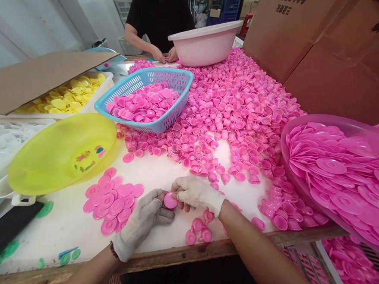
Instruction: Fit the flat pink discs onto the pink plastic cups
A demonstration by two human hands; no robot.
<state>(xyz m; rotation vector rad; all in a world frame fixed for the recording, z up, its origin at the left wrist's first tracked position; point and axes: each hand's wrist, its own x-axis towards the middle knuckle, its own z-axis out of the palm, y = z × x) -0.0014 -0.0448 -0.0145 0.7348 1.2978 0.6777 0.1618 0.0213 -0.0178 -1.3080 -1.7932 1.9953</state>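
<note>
Over tbl, hands w/ disc, printed ctn

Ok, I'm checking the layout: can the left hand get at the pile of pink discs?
Probably yes: the pile lies beside the left hand, nothing between, though its fingers hold a pink piece.

Site: small-parts workshop
Worktable: wood-edged
On worktable: loose pink cups
Behind worktable: stacked crates
Right of worktable: printed cartons
</note>
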